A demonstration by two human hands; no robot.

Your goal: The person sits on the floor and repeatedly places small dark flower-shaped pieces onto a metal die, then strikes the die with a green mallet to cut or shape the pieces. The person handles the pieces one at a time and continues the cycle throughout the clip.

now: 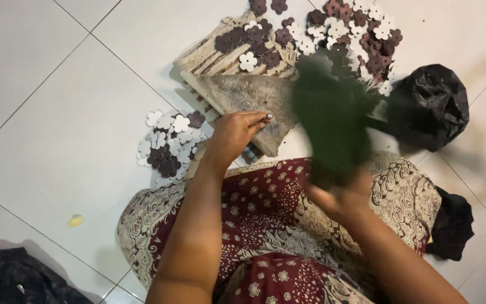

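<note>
left hand point(233, 135) pinches small metal punch point(268, 116) on worn board point(248, 95) | right hand point(338, 197) grips blurred dark mallet point(330, 124) | keep punch upright, strike squarely, fingers clear

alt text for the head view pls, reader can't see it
A seated person's left hand pinches a small metal tool over a worn grey board, while the right hand swings a blurred dark green object. Brown and white flower cutouts lie on the white tiled floor.

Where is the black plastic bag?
Head view, upper right: the black bag lies on the tiled floor, right of the flower cutouts and the blurred right hand.
</note>
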